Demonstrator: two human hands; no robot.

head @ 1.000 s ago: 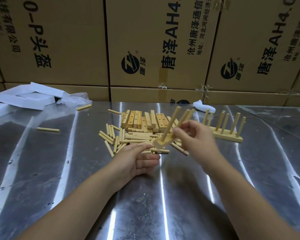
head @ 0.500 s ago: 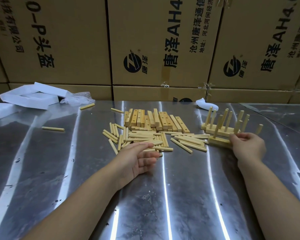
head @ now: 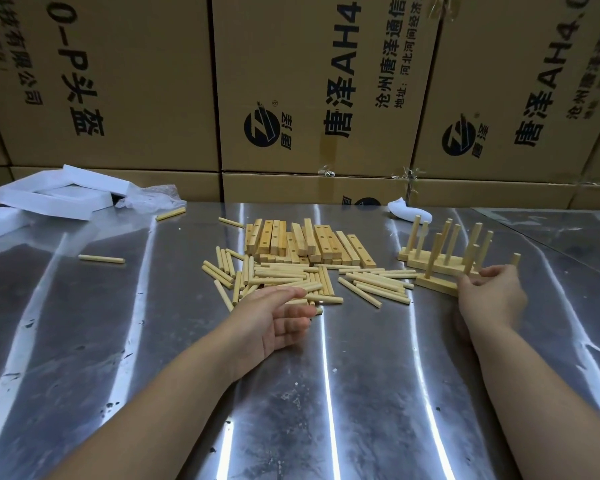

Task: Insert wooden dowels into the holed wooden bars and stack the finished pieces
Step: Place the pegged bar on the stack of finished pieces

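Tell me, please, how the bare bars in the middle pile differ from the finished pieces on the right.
The bare bars have empty holes; the finished pieces carry standing dowels. The bare bars lie packed side by side, untouched; the right hand touches the nearest of the finished pieces. Both are pale wood on the metal table.

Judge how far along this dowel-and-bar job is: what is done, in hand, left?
Done: finished pale wooden bars with upright dowels stand at the right. In hand: the right hand covers the end of the front dowelled bar on the shiny metal table; the left hand lies open. Left: a pile of holed wooden bars and many loose round wooden dowels.
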